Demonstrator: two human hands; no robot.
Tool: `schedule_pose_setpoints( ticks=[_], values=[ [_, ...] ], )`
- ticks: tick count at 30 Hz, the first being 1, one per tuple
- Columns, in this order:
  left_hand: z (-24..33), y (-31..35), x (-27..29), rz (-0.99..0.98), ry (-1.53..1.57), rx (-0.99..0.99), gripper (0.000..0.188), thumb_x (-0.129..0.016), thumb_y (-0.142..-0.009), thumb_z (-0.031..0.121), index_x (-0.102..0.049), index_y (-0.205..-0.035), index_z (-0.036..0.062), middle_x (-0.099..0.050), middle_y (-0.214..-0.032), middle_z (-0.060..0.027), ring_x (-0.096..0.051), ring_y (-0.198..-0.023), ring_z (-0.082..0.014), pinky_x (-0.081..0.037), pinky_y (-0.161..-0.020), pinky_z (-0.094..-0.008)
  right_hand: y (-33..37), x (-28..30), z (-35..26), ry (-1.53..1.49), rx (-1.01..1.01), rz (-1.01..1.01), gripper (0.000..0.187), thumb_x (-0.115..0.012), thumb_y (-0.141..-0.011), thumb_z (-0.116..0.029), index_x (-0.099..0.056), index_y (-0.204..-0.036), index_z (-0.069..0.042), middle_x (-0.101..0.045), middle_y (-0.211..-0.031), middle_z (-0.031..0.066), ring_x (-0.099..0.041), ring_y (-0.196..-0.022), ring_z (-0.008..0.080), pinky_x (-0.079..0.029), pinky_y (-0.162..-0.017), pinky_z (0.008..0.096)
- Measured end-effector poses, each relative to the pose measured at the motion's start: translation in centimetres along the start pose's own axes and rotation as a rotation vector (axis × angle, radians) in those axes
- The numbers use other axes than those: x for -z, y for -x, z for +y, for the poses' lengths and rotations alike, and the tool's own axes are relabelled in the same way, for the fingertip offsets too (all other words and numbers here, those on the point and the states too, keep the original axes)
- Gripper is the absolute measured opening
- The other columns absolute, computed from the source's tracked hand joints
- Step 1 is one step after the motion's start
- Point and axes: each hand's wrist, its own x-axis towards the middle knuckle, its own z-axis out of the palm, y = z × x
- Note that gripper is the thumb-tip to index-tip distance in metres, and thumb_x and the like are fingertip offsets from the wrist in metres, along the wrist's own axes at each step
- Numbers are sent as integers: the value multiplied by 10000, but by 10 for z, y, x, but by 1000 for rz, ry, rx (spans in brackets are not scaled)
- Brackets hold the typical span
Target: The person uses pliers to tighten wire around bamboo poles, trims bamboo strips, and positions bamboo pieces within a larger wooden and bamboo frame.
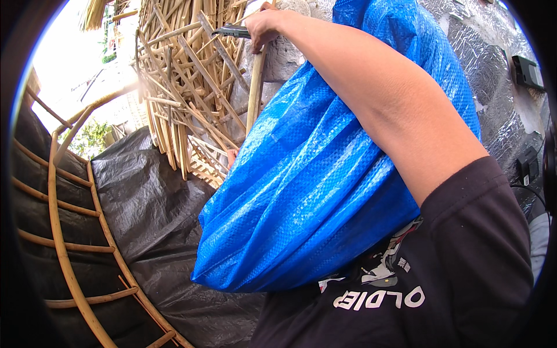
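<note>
One fist: right hand grips dark tool at upper end of pale strip. Left hand mostly behind blue sheet; grip can't tell. Risk: tool slips downward, nicks fingers or snags sheet.
</note>
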Motion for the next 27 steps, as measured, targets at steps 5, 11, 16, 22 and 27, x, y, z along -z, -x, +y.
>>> schedule_pose_setpoints(
  ticks=[5, 11, 16, 22, 27],
  values=[
    [-1, 1, 0, 3, 3, 0, 312, -743, -838, 187, -464, -871, 51, -758, -880, -180, -715, -761, -226, -541, -661, -404, 6, 1, -1, -13, 26, 12, 489, -867, -683, -507, -770, -768, -36, -745, -804, 118, -699, -794, 262, -378, -910, 385],
    [0, 2, 1, 15, 7, 6, 311, -740, -839, 187, -461, -869, 53, -759, -879, -180, -716, -762, -226, -541, -661, -404, 15, 8, -9, -4, -7, 3, 506, -886, -683, -521, -764, -797, -43, -742, -829, 114, -681, -806, 257, -288, -985, 448],
    [1, 1, 1, 20, 12, 0, 311, -738, -840, 187, -459, -868, 54, -759, -879, -180, -716, -763, -226, -541, -661, -404, 15, 7, -9, 13, -28, 9, 499, -879, -700, -525, -759, -802, -52, -738, -832, 112, -680, -814, 259, -277, -1011, 463],
    [1, 0, -1, 24, 15, -2, 311, -736, -841, 187, -455, -866, 56, -759, -878, -179, -717, -764, -226, -542, -660, -404, 13, 8, -9, -2, -17, -27, 512, -874, -703, -536, -751, -784, -46, -735, -824, 108, -687, -818, 259, -300, -1007, 458],
    [2, -1, -3, 28, 22, -1, 311, -734, -842, 187, -453, -865, 57, -760, -877, -179, -718, -765, -227, -542, -660, -404, 16, 16, -13, -2, -57, -85, 531, -875, -701, -545, -755, -952, -93, -747, -963, 73, -690, -946, 250, -326, -1026, 429]
  ],
)
